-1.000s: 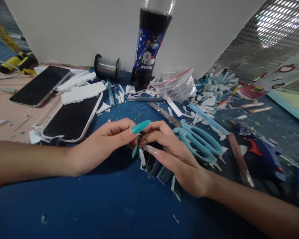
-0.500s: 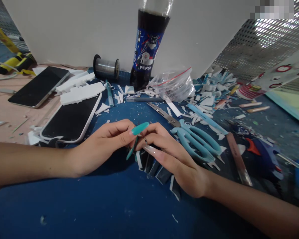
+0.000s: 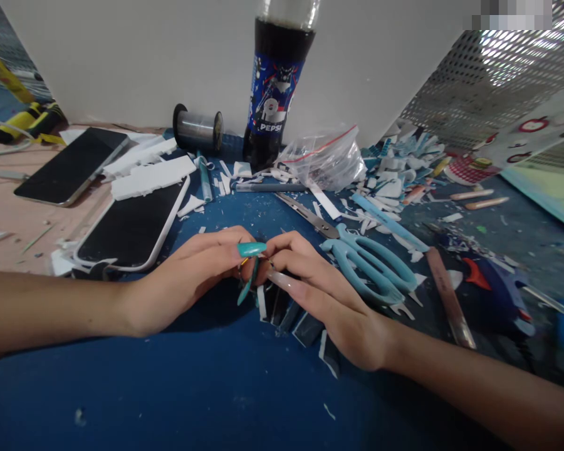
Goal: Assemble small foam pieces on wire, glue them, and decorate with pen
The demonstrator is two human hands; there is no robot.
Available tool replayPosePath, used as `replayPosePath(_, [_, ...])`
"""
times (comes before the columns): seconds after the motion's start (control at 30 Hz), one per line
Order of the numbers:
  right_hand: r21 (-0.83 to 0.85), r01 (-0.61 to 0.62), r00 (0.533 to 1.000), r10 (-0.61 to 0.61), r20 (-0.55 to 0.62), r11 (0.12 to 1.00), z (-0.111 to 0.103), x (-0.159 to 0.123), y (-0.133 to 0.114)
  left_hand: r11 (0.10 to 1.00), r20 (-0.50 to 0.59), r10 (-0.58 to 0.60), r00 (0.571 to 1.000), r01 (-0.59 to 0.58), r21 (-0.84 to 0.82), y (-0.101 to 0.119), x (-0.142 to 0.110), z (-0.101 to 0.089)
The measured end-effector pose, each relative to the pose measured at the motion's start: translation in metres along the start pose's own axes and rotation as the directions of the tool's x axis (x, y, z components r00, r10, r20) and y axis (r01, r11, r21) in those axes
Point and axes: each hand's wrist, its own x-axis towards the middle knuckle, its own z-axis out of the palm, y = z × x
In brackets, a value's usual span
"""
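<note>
Head view: the left hand (image 3: 178, 282) and the right hand (image 3: 333, 300) meet low over the blue tabletop (image 3: 169, 388), their fingertips brought together. A long turquoise nail (image 3: 251, 249) shows on the left hand, and a pale nail (image 3: 282, 281) on the right points toward it. The small gap between the 2 hands is mostly hidden by fingers, so I cannot tell whether either is clamped on anything. At least 4 dark strips (image 3: 309, 329) with white edges fan out just below the right hand's fingers; whether the hand touches them is unclear.

Near the right hand lie scissors (image 3: 344, 238) with light-blue handles, blades pointing up and left. Further right are a brown-ended tool (image 3: 449, 294) and a dark-blue tool (image 3: 501, 294) with a red part. Beyond the left hand are 2 phones, a white-framed phone (image 3: 129, 232) and a dark phone (image 3: 73, 166); a white piece (image 3: 154, 177) lies across the top of the nearer 1. At the back stand a Pepsi bottle (image 3: 277, 88), upright, and a spool (image 3: 197, 129) on its side, with a clear plastic bag (image 3: 326, 160) and a heap of scraps (image 3: 399, 169) to the right
</note>
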Motion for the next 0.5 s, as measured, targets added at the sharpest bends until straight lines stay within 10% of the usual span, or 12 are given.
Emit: replayPosePath(0.5, [-0.022,0.012,1.000,-0.011,0.023,1.000,-0.0006,0.0011,-0.0005,0.997,-0.006,0.063,0.998,-0.063,-0.033,-0.0027,-0.0020,0.0028])
